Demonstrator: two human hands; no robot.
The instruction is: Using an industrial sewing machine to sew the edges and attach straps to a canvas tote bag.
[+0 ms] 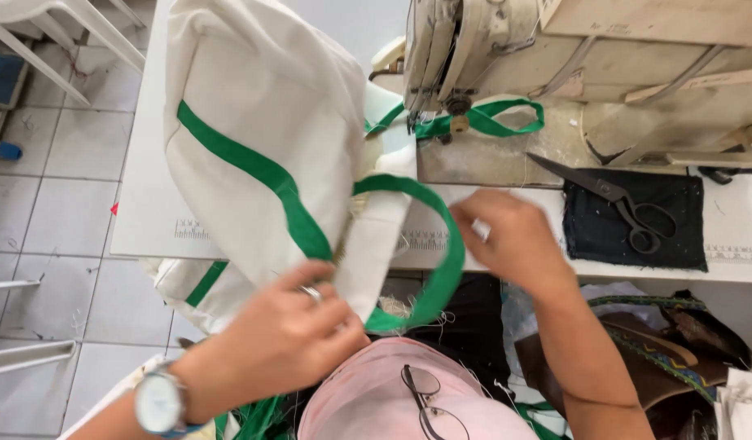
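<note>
- Left hand [282,338] is clamped on the lower edge of a cream cloth bag [262,130], fingers curled over the fabric and a ring showing on one of them; a wristwatch [160,401] sits on the wrist behind it.
- From that grip the bag billows up and away across the white table [148,220], its bulk well above the knuckles.
- A green stripe [245,163] runs diagonally down the bag and ends just above the left fingers.
- The green handle loop [441,244] arcs out to the right of the left grip and comes back in at the bag's hem right beside the thumb.
- Right hand [514,240] sits just past the far side of that loop, fingers pinched together on something small and pale (too small to make out what it is, so whether it truly grips I cannot tell).
- Beyond the right hand, up and away, stands the sewing machine [490,41], with a second green strap [494,118] lying under its needle area.
- To the right of the right hand, black scissors [612,200] lie on a dark cloth patch [636,220], well clear of the fingers.
- Below both hands, closest to the camera, a pink cap [384,391] with a pair of glasses [429,403] resting on it.
- Under the right forearm, a brown bag with a patterned strap [661,350].
</note>
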